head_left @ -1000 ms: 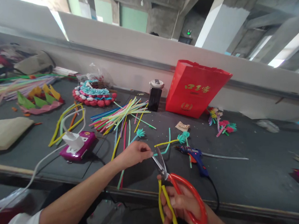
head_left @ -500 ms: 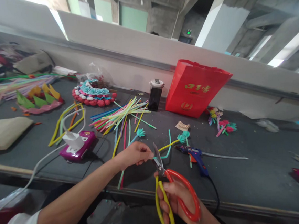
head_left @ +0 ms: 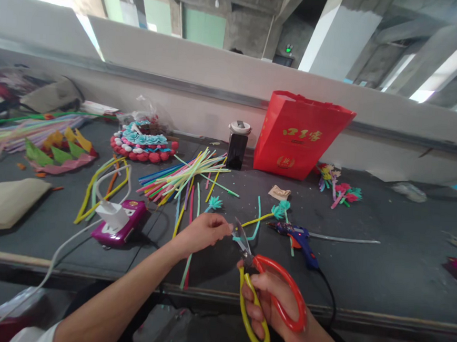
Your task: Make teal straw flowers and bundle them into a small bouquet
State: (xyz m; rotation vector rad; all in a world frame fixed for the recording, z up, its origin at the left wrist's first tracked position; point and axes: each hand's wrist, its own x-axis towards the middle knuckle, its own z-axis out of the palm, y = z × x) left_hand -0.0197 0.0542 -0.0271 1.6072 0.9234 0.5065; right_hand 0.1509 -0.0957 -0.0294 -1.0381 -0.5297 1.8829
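My left hand is closed in a pinch just left of the scissors' tips. Whatever sits between its thumb and finger is too small to make out. My right hand grips scissors with one red and one yellow handle, the blades slightly apart and pointing at my left fingertips. Behind the blades lies a bent teal stem, like a pipe cleaner. Beyond it is a teal flower on a yellow stem. Another teal flower lies above my left hand.
A blue glue gun with a clear stick lies to the right. Colourful stems are heaped left of centre, near a purple power strip. At the back stand a phone against a cup and a red bag.
My right hand brought the scissors slightly left and up, and the blades moved against the left fingertips. My left hand has since drawn slightly back from the blades.
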